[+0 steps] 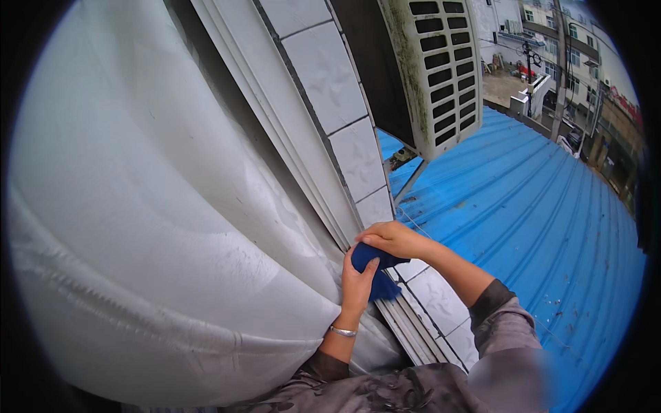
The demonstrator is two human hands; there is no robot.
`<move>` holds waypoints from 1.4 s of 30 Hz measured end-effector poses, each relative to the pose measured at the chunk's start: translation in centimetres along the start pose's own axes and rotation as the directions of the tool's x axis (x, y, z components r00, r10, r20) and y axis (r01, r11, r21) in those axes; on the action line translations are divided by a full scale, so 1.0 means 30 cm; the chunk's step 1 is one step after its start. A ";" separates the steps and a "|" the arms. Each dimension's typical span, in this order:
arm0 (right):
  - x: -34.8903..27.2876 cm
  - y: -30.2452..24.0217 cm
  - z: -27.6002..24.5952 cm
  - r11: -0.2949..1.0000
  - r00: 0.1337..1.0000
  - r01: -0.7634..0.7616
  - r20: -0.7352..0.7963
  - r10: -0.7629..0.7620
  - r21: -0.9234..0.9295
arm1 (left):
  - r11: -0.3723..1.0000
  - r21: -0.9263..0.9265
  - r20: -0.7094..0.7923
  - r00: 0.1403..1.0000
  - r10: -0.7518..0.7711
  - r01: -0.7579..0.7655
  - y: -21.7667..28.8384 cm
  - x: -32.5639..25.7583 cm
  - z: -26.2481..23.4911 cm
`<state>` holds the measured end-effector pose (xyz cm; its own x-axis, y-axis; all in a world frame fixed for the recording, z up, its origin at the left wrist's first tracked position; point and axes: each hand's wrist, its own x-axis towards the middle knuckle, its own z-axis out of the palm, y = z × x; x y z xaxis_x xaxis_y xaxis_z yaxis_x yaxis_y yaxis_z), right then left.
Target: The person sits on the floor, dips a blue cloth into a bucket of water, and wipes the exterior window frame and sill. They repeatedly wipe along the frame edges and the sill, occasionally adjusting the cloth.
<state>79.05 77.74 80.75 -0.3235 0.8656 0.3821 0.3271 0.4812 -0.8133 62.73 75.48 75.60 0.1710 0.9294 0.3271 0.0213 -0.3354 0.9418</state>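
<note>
A dark blue cloth point(385, 288) is bunched up between my two hands, above the white window frame point(323, 193). My left hand point(357, 279) is closed round it, thumb across the front, with a silver bangle point(343, 332) on that wrist. From the right, my right hand point(394, 239) reaches over the top of the cloth, its fingers curled down against it and beside the left hand. The lower corner of the cloth hangs loose below the hands. Part of the cloth and some fingertips are hidden.
A white curtain point(172, 227) billows along the left, against my left forearm. White tiles point(358, 158) border the frame outside. A dirty air-conditioner unit point(441, 76) is mounted beyond, over a blue corrugated roof point(523, 220). Buildings point(578, 55) and a utility pole point(561, 82) stand farther off.
</note>
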 end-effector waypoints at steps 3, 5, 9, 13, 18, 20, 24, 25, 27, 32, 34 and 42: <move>-0.034 -0.091 -0.051 0.974 0.980 0.050 -0.177 -0.090 -0.220 | 0.977 0.178 -0.042 0.991 0.124 -0.115 0.029 0.027 -0.016; -0.061 -0.151 -0.080 0.967 0.941 0.097 -0.294 -0.166 -0.237 | 0.917 0.395 0.077 0.997 0.027 -0.056 0.020 0.037 -0.023; -0.086 -0.138 -0.123 0.997 0.846 -0.066 -0.532 0.039 -0.030 | 0.977 0.119 0.154 0.969 -0.195 0.178 -0.038 0.017 -0.062; -0.152 -0.018 -0.149 0.463 0.965 -0.257 -0.197 0.174 -0.848 | 0.962 -0.124 0.372 0.910 -0.181 0.242 0.020 -0.001 -0.081; -0.192 0.051 -0.003 0.900 0.929 -0.361 0.183 0.323 0.246 | 0.906 -0.121 0.733 0.653 -0.194 0.405 0.107 -0.022 -0.021; -0.243 0.026 -0.008 0.724 0.818 -0.574 0.289 0.496 0.383 | 0.915 -0.163 0.699 0.698 -0.158 0.370 0.140 -0.019 -0.032; -0.314 0.006 -0.063 0.818 0.680 -0.560 0.493 0.544 -0.130 | 0.989 0.101 0.704 0.695 -0.148 0.109 0.106 -0.030 -0.067; -0.322 0.038 -0.049 0.831 0.684 -0.556 0.559 0.470 -0.018 | 0.987 0.162 0.705 0.702 -0.104 -0.016 0.109 -0.035 -0.073; -0.398 0.158 -0.057 0.812 0.708 -0.551 0.624 0.332 0.193 | 0.976 0.153 0.747 0.664 -0.013 -0.154 0.109 -0.031 -0.041; -0.390 0.131 0.039 0.452 0.968 -0.223 0.140 0.209 0.864 | 0.992 -0.060 0.477 0.870 0.124 -0.108 0.072 0.029 -0.002; -0.263 -0.136 0.015 0.281 0.897 -0.068 -0.065 0.437 0.957 | 0.970 -0.178 0.102 0.978 0.184 -0.164 0.101 0.088 -0.021; 0.234 -0.392 -0.304 0.847 0.795 0.096 -0.553 0.251 0.523 | 0.779 0.454 -0.575 0.526 0.626 -0.431 0.525 0.575 -0.032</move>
<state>81.04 79.41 97.00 0.3155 0.8851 0.3421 -0.2187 0.4186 -0.8814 65.07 86.38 96.16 -0.4630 0.3676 0.8065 0.3904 -0.7323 0.5579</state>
